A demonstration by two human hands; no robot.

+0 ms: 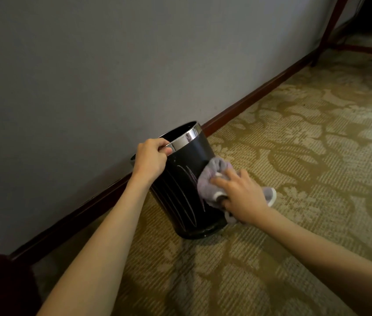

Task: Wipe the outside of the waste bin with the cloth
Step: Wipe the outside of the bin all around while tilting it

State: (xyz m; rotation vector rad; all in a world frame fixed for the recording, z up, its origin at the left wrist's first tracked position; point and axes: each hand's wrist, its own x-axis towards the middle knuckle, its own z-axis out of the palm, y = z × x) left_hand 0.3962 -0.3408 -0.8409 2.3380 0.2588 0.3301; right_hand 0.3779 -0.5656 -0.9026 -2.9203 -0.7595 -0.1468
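Waste bin, black with a chrome rim, stands on patterned carpet close beside the wall, left hand gripping its rim, right hand pressing a grey cloth against its side with fingers spread.

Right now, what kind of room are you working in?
Probably a hotel room: patterned carpet, wooden skirting board along a plain wall, and a small black waste bin with a chrome rim.

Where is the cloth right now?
Head view, centre-right: the grey cloth is pressed against the right side of the waste bin by the right hand, above the carpet; the left hand grips its rim.
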